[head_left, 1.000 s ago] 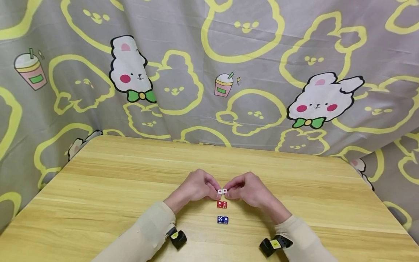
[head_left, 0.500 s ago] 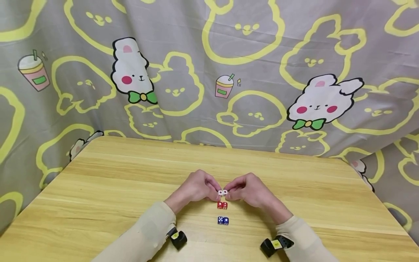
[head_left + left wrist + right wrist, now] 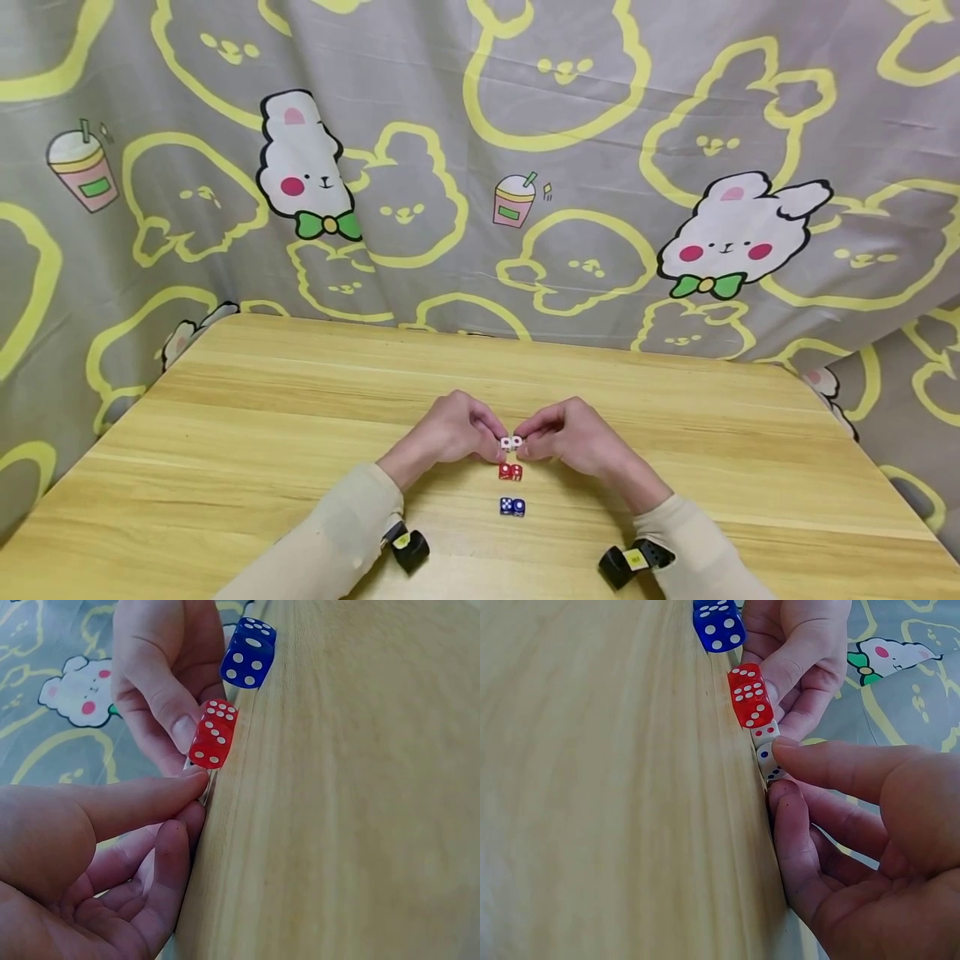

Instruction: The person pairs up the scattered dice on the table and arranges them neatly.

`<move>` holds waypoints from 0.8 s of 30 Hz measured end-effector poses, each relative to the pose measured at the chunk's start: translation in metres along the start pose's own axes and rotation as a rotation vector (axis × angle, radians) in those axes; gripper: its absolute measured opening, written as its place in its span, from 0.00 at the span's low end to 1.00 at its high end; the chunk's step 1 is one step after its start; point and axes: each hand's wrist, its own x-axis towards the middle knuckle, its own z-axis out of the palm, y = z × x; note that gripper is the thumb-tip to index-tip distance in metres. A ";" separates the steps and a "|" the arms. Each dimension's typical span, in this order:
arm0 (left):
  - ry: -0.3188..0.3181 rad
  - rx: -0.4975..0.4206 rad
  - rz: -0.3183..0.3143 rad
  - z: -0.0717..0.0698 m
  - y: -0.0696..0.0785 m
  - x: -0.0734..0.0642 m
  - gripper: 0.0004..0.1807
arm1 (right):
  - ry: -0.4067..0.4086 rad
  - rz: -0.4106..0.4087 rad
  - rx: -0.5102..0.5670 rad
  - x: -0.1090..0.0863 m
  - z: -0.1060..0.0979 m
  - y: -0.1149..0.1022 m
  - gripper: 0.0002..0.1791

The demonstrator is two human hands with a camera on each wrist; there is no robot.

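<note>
Two white dice stand side by side on the wooden table, their top faces each with one large dot. My left hand (image 3: 452, 429) pinches the left white die (image 3: 506, 443) between thumb and fingers. From the other side my right hand (image 3: 572, 433) pinches the right white die (image 3: 517, 442), whose pips show blue in the right wrist view (image 3: 767, 760). Just nearer to me sits a pair of red dice (image 3: 511, 472), and nearer still a pair of blue dice (image 3: 513, 507). In the left wrist view the red die (image 3: 214, 733) and the left thumb mostly hide the white dice.
The light wooden table (image 3: 262, 417) reaches back to a grey curtain (image 3: 450, 167) with yellow outlines and rabbit prints. Black wrist cameras stick out from both sleeves, one at the left sleeve (image 3: 315, 533) and one at the right sleeve (image 3: 697, 542).
Both hands keep their pinch on the white dice, and the dice pairs hold their places. Only the head view has shifted slightly, so the scene sits a little lower.
</note>
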 end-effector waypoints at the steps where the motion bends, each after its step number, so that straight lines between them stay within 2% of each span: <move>1: -0.001 -0.003 0.001 0.000 0.000 0.000 0.10 | 0.001 0.001 -0.001 0.000 0.000 0.000 0.13; 18: -0.005 -0.005 0.010 0.000 0.000 0.002 0.10 | -0.007 0.002 0.000 -0.001 -0.001 0.001 0.14; 24: -0.024 -0.024 0.003 -0.002 -0.001 0.002 0.11 | -0.010 0.003 0.022 -0.002 -0.003 0.001 0.19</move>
